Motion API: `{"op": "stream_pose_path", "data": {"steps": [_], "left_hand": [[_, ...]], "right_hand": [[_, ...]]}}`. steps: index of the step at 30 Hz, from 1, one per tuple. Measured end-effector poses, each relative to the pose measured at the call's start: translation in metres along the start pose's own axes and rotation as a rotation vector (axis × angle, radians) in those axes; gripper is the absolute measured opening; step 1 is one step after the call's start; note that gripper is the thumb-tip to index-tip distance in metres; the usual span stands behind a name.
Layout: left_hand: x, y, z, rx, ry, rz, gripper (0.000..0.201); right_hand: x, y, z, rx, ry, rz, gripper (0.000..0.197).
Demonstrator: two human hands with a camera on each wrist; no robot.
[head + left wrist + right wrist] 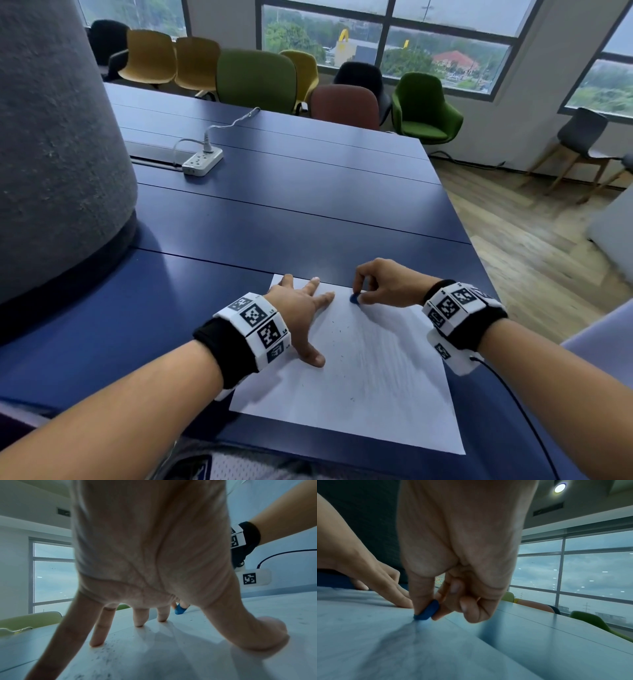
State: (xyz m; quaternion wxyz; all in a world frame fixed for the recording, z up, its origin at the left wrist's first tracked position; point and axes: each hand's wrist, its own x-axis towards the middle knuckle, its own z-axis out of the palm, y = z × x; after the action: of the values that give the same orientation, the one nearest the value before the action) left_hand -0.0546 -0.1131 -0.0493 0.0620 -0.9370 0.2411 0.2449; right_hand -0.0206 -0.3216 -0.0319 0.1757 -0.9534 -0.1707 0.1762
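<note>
A white sheet of paper (359,383) lies on the blue table (274,212) near its front edge, smudged with faint grey pencil marks and dark crumbs. My left hand (301,308) presses flat on the sheet's left part with its fingers spread and straight. My right hand (380,287) pinches a small blue eraser (355,298) between thumb and fingertips, its lower edge touching the paper near the far edge. The eraser (427,610) shows plainly in the right wrist view, and also the eraser (179,609) beyond my left hand's fingers (101,631).
A wide grey felt column (58,144) rises from the table at the left. A white power strip (202,161) with a cable lies further back. Coloured chairs (257,78) line the far edge. The table's right edge drops to a wooden floor (534,246).
</note>
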Motion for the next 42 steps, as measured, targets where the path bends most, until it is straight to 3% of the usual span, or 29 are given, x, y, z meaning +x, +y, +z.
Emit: {"op": "stream_pose_path", "data": {"steps": [3,7,12,14,19,26,35,40,42], "left_hand": [[-0.002,0.0,-0.001,-0.004,0.005,0.002,0.123],[-0.002,0.001,-0.003,0.003,-0.004,0.004,0.123],[-0.004,0.003,-0.004,0.014,-0.001,0.001,0.122],[-0.004,0.004,-0.004,0.019,-0.009,0.004,0.121],[-0.002,0.003,-0.003,0.01,-0.017,0.002,0.122],[-0.001,0.004,-0.001,0.014,-0.011,0.006,0.122],[0.002,0.006,-0.002,0.031,-0.004,0.007,0.123],[0.005,0.008,-0.002,0.056,-0.011,0.004,0.123],[0.005,0.009,-0.003,0.064,-0.014,0.001,0.123]], "right_hand": [[-0.005,0.003,0.005,0.049,0.029,-0.016,0.008],[-0.016,-0.003,0.004,0.03,-0.205,-0.048,0.01],[-0.002,0.0,0.001,-0.025,0.0,0.003,0.008],[-0.004,0.001,0.004,0.001,0.016,0.0,0.008],[-0.016,-0.007,0.003,0.008,-0.22,-0.036,0.008],[0.0,-0.002,0.008,0.027,0.05,0.026,0.009],[-0.011,-0.004,0.007,0.033,-0.035,-0.015,0.009],[-0.005,-0.006,0.006,0.037,0.047,0.022,0.009],[-0.013,-0.007,0.009,0.053,0.011,0.011,0.008]]}}
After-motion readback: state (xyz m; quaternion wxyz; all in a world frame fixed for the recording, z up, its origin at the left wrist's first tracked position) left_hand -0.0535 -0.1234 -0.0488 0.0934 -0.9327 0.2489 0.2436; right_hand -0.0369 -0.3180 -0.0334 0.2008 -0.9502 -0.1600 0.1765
